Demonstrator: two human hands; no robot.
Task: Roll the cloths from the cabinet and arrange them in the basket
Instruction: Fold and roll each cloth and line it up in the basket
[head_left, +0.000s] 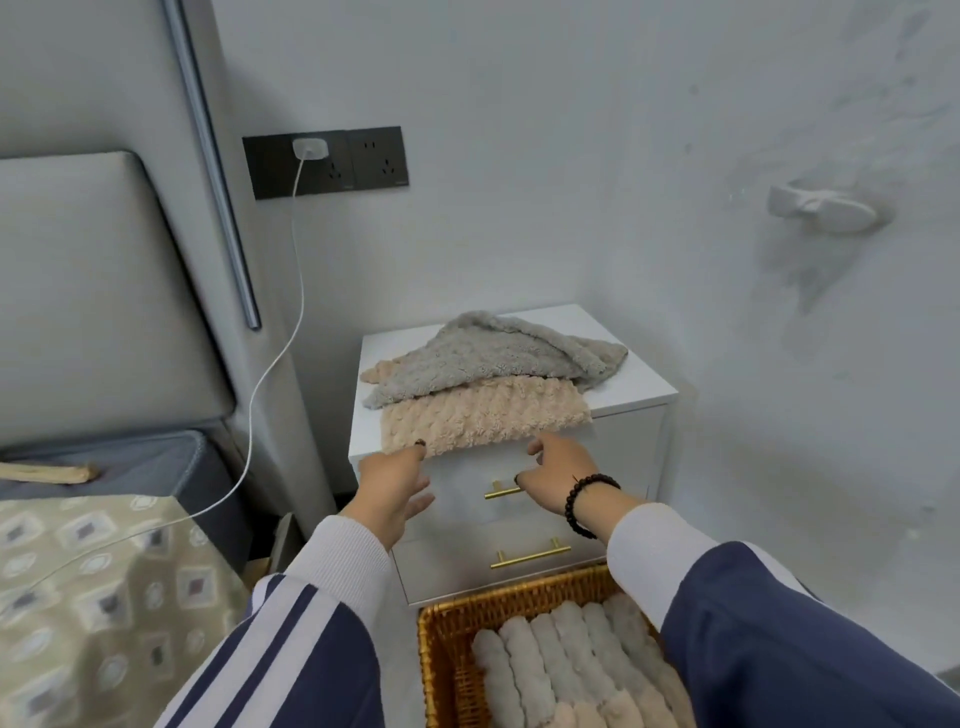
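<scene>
My left grip (395, 480) and right grip (558, 470) are both spread loose and hold nothing, fingertips at the front edge of the beige cloth (483, 415) that lies on the cabinet (631, 384) under the grey cloth (483, 358); I judge I am starting on the next cloth, and the move ahead calls for pinching that near hem and turning it into a tight roll. The pale wall (571, 156) rises behind; the bed (93, 582) sits left; the basket (441, 649) below already carries a row of rolls (550, 665); a charger (310, 148) sits in the socket.
</scene>
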